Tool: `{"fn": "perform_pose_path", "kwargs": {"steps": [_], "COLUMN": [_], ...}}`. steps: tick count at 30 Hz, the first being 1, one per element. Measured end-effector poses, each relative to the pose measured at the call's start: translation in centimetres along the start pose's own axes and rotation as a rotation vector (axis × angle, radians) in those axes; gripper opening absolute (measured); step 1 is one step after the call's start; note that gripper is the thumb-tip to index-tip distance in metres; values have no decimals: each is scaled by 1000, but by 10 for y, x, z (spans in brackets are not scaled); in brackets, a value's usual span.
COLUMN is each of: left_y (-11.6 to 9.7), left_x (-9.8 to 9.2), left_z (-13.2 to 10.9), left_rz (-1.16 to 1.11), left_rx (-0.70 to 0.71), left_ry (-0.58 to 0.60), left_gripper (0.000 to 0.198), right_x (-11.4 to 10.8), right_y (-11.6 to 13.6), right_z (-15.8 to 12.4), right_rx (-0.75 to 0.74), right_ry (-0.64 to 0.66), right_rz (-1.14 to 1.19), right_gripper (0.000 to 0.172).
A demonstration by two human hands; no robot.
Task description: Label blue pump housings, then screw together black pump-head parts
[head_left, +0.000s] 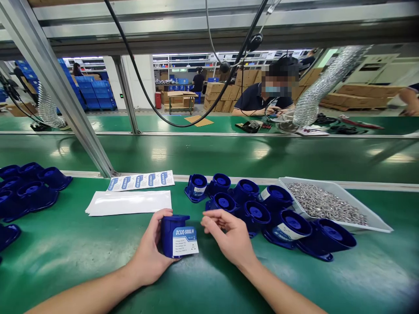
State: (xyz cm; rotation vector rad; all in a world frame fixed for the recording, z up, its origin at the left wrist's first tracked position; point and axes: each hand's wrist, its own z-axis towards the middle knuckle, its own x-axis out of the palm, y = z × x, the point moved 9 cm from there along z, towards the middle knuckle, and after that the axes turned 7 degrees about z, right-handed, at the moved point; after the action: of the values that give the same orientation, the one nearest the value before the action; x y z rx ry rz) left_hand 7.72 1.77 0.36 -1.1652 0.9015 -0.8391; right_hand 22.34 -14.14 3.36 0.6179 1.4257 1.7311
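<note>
My left hand (152,255) is closed around a dark blue plastic pump housing (167,237), held upright over the green bench. A white and blue label (185,244) printed "DC52Q-5000L/H" sits on the housing, and its right edge sticks out past the side. Just right of the label, and apart from it, my right hand (231,235) hovers with loosely bent fingers and nothing visible between them. Behind the right hand stand several more blue housings (257,213), some carrying labels. A printed label sheet (141,180) lies beyond white backing strips (129,203) at the left.
A white tray (376,224) full of small metal parts (324,200) stands at the right. More blue housings (36,194) are grouped at the far left. A metal post (72,96) and a hanging black cable (144,98) cross the view. Across the line sits a person (262,98).
</note>
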Motion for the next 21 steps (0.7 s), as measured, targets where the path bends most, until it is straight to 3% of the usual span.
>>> {"fn": "perform_pose_path", "kwargs": {"steps": [5,10,21], "left_y": [-17,-34,-33], "left_x": [8,17,15], "left_z": [-4,-11,-9], "left_rz": [172,314,327], "left_rx": [204,365,339], "left_ry": [29,71,26], "left_gripper": [70,68,72], "right_x": [39,50,49], "right_y": [-15,-15,-14], "right_z": [-18,-28,-34], "right_rx": [200,252,243], "right_ry": [242,278,214], "right_rz": [152,183,24], "right_gripper": [74,67,77]}}
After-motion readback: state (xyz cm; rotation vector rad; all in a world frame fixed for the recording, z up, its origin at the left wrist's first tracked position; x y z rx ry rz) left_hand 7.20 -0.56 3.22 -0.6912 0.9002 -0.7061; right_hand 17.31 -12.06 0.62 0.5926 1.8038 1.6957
